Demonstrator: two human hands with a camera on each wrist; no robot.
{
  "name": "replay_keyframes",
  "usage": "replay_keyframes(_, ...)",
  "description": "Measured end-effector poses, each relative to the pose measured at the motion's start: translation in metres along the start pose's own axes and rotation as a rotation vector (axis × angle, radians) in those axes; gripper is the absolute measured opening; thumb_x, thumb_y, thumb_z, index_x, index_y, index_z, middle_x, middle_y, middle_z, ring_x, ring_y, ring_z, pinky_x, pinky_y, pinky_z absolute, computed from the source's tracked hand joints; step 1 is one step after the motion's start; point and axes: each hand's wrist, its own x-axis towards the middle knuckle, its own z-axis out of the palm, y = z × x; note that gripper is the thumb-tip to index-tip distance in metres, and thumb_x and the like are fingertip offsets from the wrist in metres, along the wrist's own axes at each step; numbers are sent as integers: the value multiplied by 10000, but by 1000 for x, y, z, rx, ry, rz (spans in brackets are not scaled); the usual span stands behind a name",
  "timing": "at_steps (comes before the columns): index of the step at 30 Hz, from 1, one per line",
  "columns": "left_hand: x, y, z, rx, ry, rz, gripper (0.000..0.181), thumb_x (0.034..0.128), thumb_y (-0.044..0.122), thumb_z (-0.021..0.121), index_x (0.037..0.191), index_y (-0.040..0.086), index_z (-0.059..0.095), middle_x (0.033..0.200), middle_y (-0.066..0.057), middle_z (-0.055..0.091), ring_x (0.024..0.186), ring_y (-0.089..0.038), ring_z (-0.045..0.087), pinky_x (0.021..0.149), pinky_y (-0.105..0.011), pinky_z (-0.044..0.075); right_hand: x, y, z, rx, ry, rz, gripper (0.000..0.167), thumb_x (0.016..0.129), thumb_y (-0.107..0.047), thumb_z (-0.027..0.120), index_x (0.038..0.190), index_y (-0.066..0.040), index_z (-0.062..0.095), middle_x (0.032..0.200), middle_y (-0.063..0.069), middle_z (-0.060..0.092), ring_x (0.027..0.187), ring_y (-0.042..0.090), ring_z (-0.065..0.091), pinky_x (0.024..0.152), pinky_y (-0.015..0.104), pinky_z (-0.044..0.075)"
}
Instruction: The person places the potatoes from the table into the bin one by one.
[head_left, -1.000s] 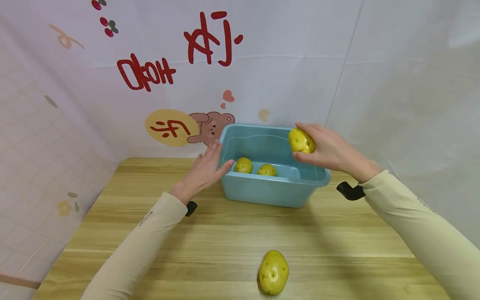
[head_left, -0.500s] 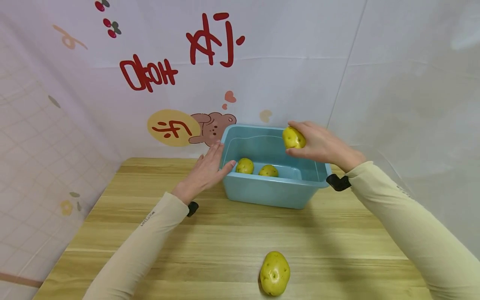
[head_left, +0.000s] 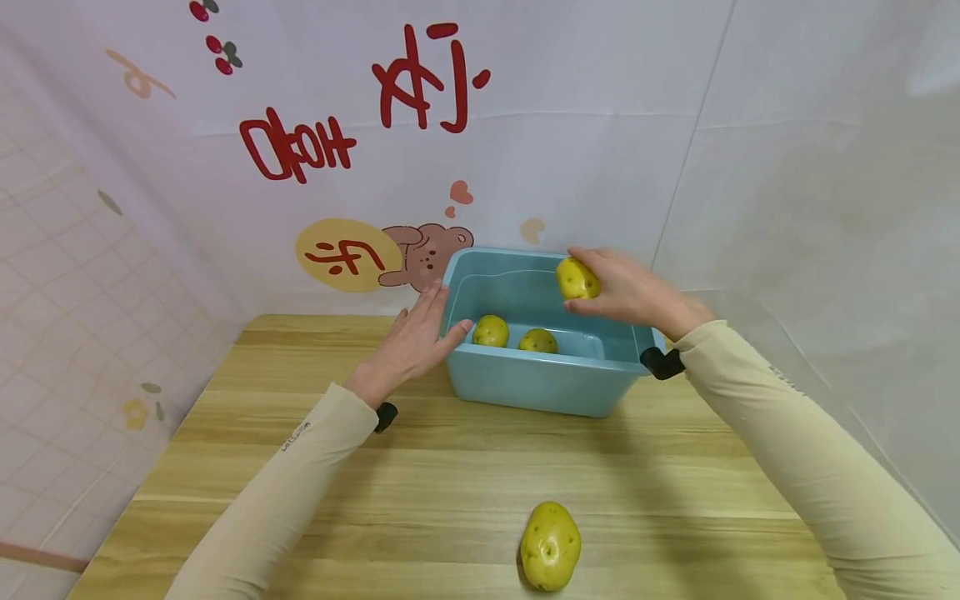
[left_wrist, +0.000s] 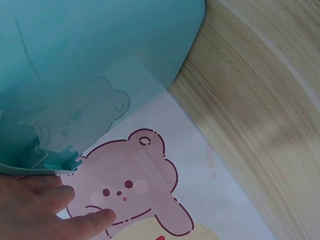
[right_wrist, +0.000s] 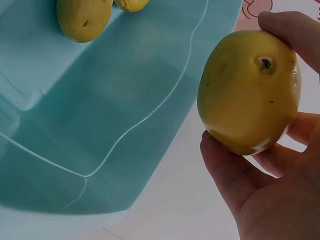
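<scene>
My right hand (head_left: pixel 630 287) grips a yellow potato (head_left: pixel 576 279) between thumb and fingers, above the right part of a blue plastic bin (head_left: pixel 532 383). The right wrist view shows the held potato (right_wrist: pixel 247 95) close up, apart from the bin's wall. Inside the bin, two more potatoes lie on the floor, one on the left (head_left: pixel 491 331) and one beside it (head_left: pixel 537 341). With fingers extended, my left hand (head_left: pixel 408 346) rests on the bin's left rim. On the table, in front of the bin, lies another potato (head_left: pixel 551 546).
The bin stands on a wooden table (head_left: pixel 420 475), near its back edge. Behind it hangs a white printed cloth (head_left: pixel 585 117) with red characters and a cartoon bear (head_left: pixel 431 254). More cloth closes off the left and right sides.
My right hand has carried the potato leftward over the bin. The left hand stays at the bin's rim, and the potatoes in the bin and on the table lie as before.
</scene>
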Motion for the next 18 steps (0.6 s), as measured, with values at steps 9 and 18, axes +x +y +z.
replay_keyframes(9, -1, 2, -2, -5, -6, -5, 898, 1050, 641, 335, 1649, 3, 136, 1725, -172, 95, 1591, -323, 90, 1212, -658, 165, 2, 3, 9, 12, -20, -3, 866, 937, -344, 761, 1602, -15, 315, 1384, 198, 519, 1088, 328, 517, 914, 475, 478)
replay_keyframes(18, 0, 1, -1, -1, -8, -4, 910, 1047, 650, 331, 1649, 0, 125, 1727, -169, 87, 1592, -321, 79, 1214, -661, 151, -3, 0, 5, 27, -86, 14, 918, 1011, -592, 573, 1672, -111, 155, 1731, 151, 53, 1575, 390, 118, 1210, 623, 208)
